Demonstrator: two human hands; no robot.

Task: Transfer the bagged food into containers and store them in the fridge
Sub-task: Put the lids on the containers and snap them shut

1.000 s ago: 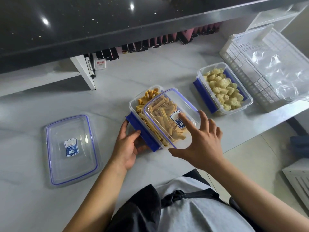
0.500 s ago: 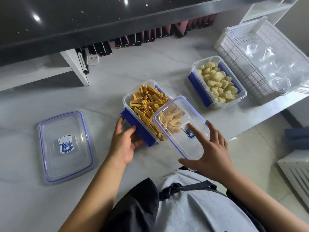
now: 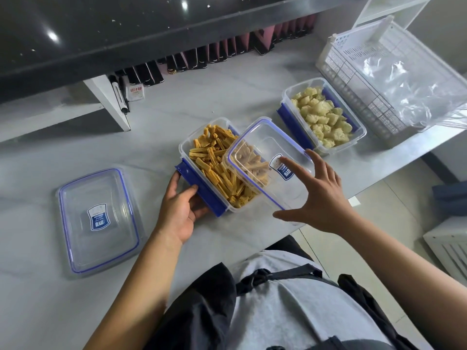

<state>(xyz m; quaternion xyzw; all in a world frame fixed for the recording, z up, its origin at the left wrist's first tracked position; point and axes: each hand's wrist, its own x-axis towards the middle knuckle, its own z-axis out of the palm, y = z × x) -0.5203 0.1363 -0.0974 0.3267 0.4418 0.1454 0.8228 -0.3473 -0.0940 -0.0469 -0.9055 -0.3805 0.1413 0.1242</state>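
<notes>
Okay, head view only, so we report from that.

Our left hand point(image 3: 180, 210) holds the near container point(image 3: 184, 147) by its left side. The thumb runs up beside the blue latch point(image 3: 202, 192) and the fingers curl onto the latch and the near corner, clamped on it. The container sits on the white marble counter point(image 3: 227, 92), open on its left half and packed with orange-yellow food sticks point(image 3: 214, 160).

Our right hand point(image 3: 321, 198) is on the clear lid point(image 3: 255, 147), the one with a blue seal. Fingers are spread apart and fairly straight: the index lies on top near the label and the thumb sticks out at the near corner. We can't tell whether the thumb is under the edge. The lid is skewed and covers only the right part of the near container, with its right side overhanging the counter.

The far container point(image 3: 360, 127) is uncovered, also blue-latched, and full of pale yellow chunks point(image 3: 326, 117). It stands apart, to the right of the near one.

A spare lid point(image 3: 97, 221) lies flat on the counter, well left of our left hand.

A white plastic basket point(image 3: 338, 69) at far right holds crumpled clear plastic bags point(image 3: 409, 82).

A black marker point(image 3: 118, 97) leans on the white shelf leg at the back left.
</notes>
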